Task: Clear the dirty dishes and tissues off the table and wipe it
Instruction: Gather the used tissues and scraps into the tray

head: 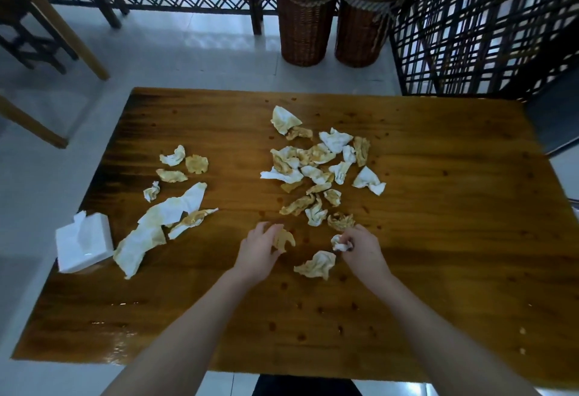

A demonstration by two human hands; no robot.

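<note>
Several crumpled, brown-stained tissues lie scattered over the wooden table [438,207], most in a pile [316,167] at the centre and a smaller group [175,207] to the left. My left hand [258,250] grips a stained tissue wad [283,239] just above the tabletop. My right hand [363,248] pinches a small white tissue [340,243]. Another crumpled tissue [316,265] lies on the table between my two hands. No dishes are in view.
A white tissue box [83,242] sits at the table's left edge. Grease spots dot the wood near me. Two lidded wicker baskets [307,13] stand on the floor beyond the far edge, beside dark lattice screens [485,26]. Wooden chair legs [62,26] are at the upper left.
</note>
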